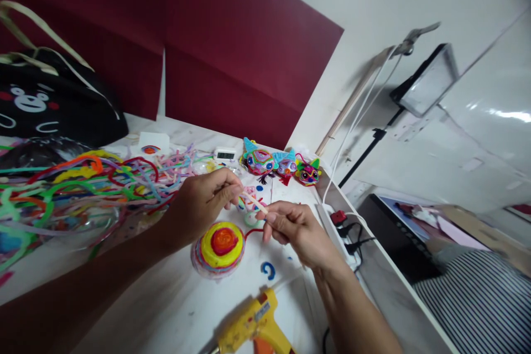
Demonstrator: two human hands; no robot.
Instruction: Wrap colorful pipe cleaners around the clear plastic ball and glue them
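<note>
My left hand (205, 202) and my right hand (296, 229) pinch the two ends of a short pale pink pipe cleaner (254, 203) held between them above the white table (166, 310). Just below the hands lies a round coiled piece (218, 247) with a red centre, a yellow ring and a multicoloured rim; a red strand trails from it toward my right hand. A small blue curl (268, 270) lies on the table near my right wrist.
A yellow glue gun (255, 327) lies at the front edge. A heap of coloured pipe cleaners (78, 182) fills the left. Three finished animal faces (282, 165), a small timer (224, 154), a black bag (45, 102) and a power strip (337, 227) stand around.
</note>
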